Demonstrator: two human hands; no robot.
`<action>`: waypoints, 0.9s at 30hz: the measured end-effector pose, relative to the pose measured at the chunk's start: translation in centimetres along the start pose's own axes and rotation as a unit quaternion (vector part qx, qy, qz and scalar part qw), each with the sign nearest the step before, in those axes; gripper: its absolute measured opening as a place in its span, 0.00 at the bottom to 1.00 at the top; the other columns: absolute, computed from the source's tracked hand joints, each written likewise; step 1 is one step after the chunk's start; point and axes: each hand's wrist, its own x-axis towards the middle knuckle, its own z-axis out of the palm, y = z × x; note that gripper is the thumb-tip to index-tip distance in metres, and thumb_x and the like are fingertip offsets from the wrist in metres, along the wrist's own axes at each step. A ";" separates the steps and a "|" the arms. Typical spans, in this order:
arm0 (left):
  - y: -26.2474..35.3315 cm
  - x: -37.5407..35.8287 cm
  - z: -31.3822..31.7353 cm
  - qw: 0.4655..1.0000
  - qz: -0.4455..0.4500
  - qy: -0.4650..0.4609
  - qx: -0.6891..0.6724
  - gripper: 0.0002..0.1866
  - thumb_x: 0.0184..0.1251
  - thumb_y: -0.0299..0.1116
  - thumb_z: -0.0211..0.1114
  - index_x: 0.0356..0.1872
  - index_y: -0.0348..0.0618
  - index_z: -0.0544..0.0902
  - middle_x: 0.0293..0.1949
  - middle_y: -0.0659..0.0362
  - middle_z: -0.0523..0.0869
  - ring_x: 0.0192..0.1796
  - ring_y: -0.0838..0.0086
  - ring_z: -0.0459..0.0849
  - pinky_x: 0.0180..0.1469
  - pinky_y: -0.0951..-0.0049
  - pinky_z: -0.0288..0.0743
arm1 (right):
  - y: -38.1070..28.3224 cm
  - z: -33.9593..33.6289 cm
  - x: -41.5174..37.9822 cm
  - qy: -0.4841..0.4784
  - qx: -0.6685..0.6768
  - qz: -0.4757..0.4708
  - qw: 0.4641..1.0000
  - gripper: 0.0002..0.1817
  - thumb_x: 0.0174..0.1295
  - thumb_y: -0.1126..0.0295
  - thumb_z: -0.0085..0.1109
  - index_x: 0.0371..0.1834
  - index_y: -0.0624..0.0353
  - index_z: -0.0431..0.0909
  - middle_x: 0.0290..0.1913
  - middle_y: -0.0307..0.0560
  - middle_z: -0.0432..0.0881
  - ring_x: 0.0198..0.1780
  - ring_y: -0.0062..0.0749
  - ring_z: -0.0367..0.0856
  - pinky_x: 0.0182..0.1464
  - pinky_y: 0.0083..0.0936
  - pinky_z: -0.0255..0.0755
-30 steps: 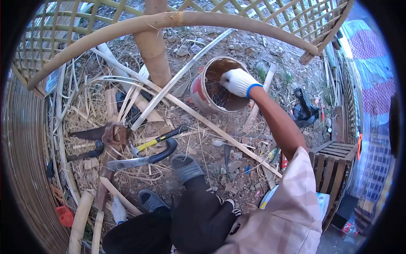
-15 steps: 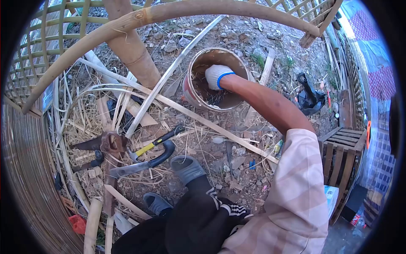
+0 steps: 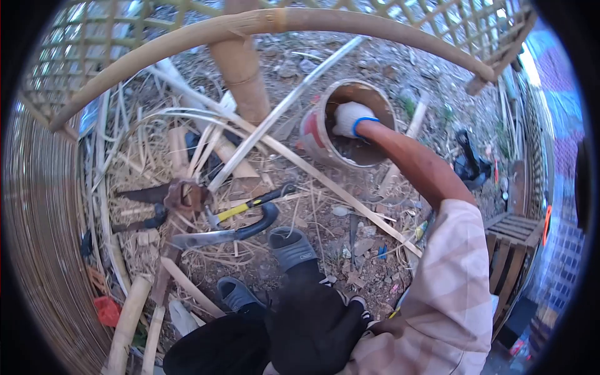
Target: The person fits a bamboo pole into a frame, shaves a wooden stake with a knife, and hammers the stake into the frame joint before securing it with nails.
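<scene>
My right hand (image 3: 354,119), in a white knitted glove with a blue cuff, reaches down inside a dirty bucket (image 3: 314,133). Its fingers are hidden by the glove's back and the shadow, so what they touch does not show. The bucket leans a little, and dark contents too dim to name lie at its bottom. My left hand is out of the picture. Left of my feet are a yellow-and-black handled hammer (image 3: 249,207), a machete (image 3: 206,239) with a curved black handle, and a handsaw (image 3: 184,197) with a wooden handle.
A curved bamboo rail (image 3: 206,34) with lattice spans the top, beside a thick bamboo post (image 3: 240,78). A long bamboo strip (image 3: 340,199) crosses the ground among shavings. At right are a wooden crate (image 3: 509,244) and a black plastic bag (image 3: 470,164).
The view has shifted, so the scene sits farther right. The bucket now leans more, showing more of its red-marked left side. My right hand stays inside it.
</scene>
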 end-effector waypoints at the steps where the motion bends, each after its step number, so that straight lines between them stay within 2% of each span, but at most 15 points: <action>1: 0.3 -0.4 0.1 1.000 0.011 0.003 -0.016 0.17 0.87 0.40 0.52 0.45 0.34 0.79 0.40 0.56 0.82 0.42 0.70 0.79 0.49 0.66 0.76 | 0.4 -0.3 0.0 0.006 0.021 -0.017 1.000 0.23 0.57 0.53 0.69 0.47 0.59 0.94 0.49 0.63 0.92 0.51 0.57 0.93 0.56 0.47 0.85; 3: 1.3 -1.2 1.2 0.997 0.046 0.032 -0.055 0.16 0.87 0.38 0.53 0.49 0.33 0.80 0.42 0.55 0.84 0.43 0.69 0.81 0.50 0.67 0.77 | 1.0 -1.5 -1.4 0.054 0.021 -0.077 0.995 0.21 0.65 0.50 0.64 0.47 0.56 0.93 0.50 0.58 0.92 0.52 0.58 0.90 0.58 0.48 0.82; 4: 2.5 -1.5 1.6 0.996 0.051 0.057 -0.044 0.15 0.86 0.37 0.54 0.51 0.34 0.81 0.43 0.55 0.84 0.45 0.68 0.82 0.52 0.66 0.77 | 1.5 -2.5 -2.4 0.100 0.046 -0.119 0.987 0.24 0.64 0.50 0.65 0.50 0.59 0.90 0.49 0.61 0.91 0.49 0.60 0.90 0.56 0.50 0.81; 6: 4.5 -2.1 2.5 0.992 0.083 0.095 0.000 0.13 0.84 0.35 0.56 0.54 0.36 0.83 0.45 0.50 0.85 0.50 0.62 0.85 0.58 0.63 0.78 | -0.1 -6.1 -7.0 0.188 0.114 -0.082 0.972 0.22 0.65 0.54 0.67 0.51 0.62 0.88 0.47 0.65 0.90 0.48 0.61 0.90 0.52 0.48 0.81; 7: 4.5 -1.8 1.9 0.990 0.095 0.063 0.086 0.12 0.82 0.34 0.57 0.55 0.38 0.83 0.48 0.47 0.86 0.52 0.54 0.86 0.60 0.61 0.77 | -1.1 -7.2 -8.9 0.248 0.152 -0.126 0.949 0.17 0.67 0.61 0.66 0.47 0.65 0.86 0.42 0.65 0.89 0.42 0.54 0.91 0.47 0.43 0.80; 8: 5.9 -2.3 2.2 0.986 0.115 0.066 0.099 0.11 0.80 0.33 0.61 0.53 0.40 0.85 0.48 0.46 0.88 0.51 0.51 0.87 0.60 0.61 0.78 | -3.7 -9.5 -12.1 0.202 0.205 -0.055 0.956 0.14 0.68 0.65 0.65 0.48 0.65 0.87 0.41 0.62 0.90 0.43 0.49 0.91 0.50 0.38 0.81; 9: 8.6 -2.7 2.8 0.979 0.174 0.086 0.068 0.10 0.77 0.33 0.65 0.49 0.40 0.87 0.46 0.49 0.90 0.51 0.54 0.88 0.59 0.61 0.79 | -4.8 -9.6 -13.9 0.226 0.247 -0.090 0.938 0.11 0.68 0.69 0.65 0.46 0.66 0.86 0.38 0.55 0.89 0.40 0.39 0.89 0.49 0.34 0.80; 10: 10.3 -2.9 3.6 0.989 0.137 0.055 -0.023 0.09 0.75 0.33 0.68 0.48 0.40 0.88 0.43 0.51 0.91 0.51 0.57 0.89 0.59 0.61 0.80 | -6.2 -9.5 -15.4 0.250 0.245 -0.144 0.926 0.05 0.68 0.74 0.64 0.41 0.66 0.85 0.35 0.49 0.86 0.37 0.34 0.84 0.47 0.33 0.79; 11: 10.9 -2.9 4.1 0.992 0.116 0.005 -0.051 0.09 0.74 0.31 0.69 0.49 0.40 0.89 0.45 0.51 0.91 0.52 0.60 0.90 0.59 0.63 0.81 | -9.4 -9.9 -17.6 0.212 0.287 -0.175 0.918 0.00 0.65 0.79 0.64 0.37 0.64 0.83 0.33 0.46 0.83 0.35 0.33 0.81 0.46 0.31 0.78; 12: 11.2 -2.7 4.9 0.984 0.173 -0.028 -0.044 0.10 0.74 0.32 0.69 0.51 0.41 0.88 0.46 0.51 0.91 0.52 0.60 0.90 0.60 0.65 0.81 | -12.5 -9.6 -19.1 0.179 0.306 -0.183 0.917 0.02 0.62 0.82 0.64 0.35 0.63 0.82 0.32 0.46 0.82 0.35 0.31 0.81 0.44 0.30 0.78; 13: 13.2 -3.0 5.1 0.976 0.185 -0.087 -0.081 0.12 0.76 0.33 0.69 0.54 0.41 0.87 0.47 0.53 0.91 0.52 0.63 0.91 0.59 0.65 0.82 | -15.9 -8.7 -19.9 0.203 0.271 -0.268 0.902 0.04 0.58 0.82 0.66 0.35 0.63 0.82 0.33 0.48 0.83 0.35 0.34 0.83 0.43 0.32 0.78; 15: 15.3 -3.6 6.0 0.953 0.140 -0.216 -0.159 0.16 0.77 0.35 0.70 0.59 0.39 0.86 0.54 0.52 0.91 0.57 0.68 0.90 0.61 0.65 0.84 | -21.7 -7.2 -20.3 0.100 0.247 -0.343 0.901 0.06 0.53 0.77 0.69 0.34 0.60 0.83 0.33 0.50 0.83 0.36 0.45 0.86 0.43 0.37 0.80; 18: 15.6 -4.6 7.4 0.916 0.099 -0.300 -0.246 0.15 0.77 0.28 0.69 0.60 0.38 0.85 0.56 0.52 0.90 0.60 0.70 0.89 0.65 0.66 0.82 | -30.0 -2.4 -19.0 0.095 0.167 -0.462 0.866 0.06 0.55 0.69 0.70 0.30 0.55 0.82 0.31 0.49 0.81 0.36 0.51 0.85 0.40 0.44 0.81; 22: 14.4 -4.7 6.8 0.929 0.076 -0.214 -0.291 0.16 0.78 0.34 0.71 0.60 0.37 0.85 0.55 0.51 0.91 0.58 0.68 0.90 0.64 0.67 0.81 | -37.9 -0.3 -19.0 0.069 0.141 -0.537 0.829 0.06 0.56 0.68 0.70 0.29 0.53 0.82 0.32 0.49 0.83 0.36 0.51 0.86 0.38 0.45 0.81; 27: 11.4 -4.6 6.2 0.966 0.043 -0.101 -0.235 0.14 0.79 0.36 0.69 0.55 0.36 0.86 0.47 0.52 0.92 0.52 0.69 0.91 0.56 0.66 0.82 | -41.5 2.5 -18.8 0.066 0.121 -0.570 0.810 0.06 0.56 0.67 0.68 0.28 0.53 0.81 0.31 0.48 0.83 0.35 0.50 0.86 0.38 0.45 0.81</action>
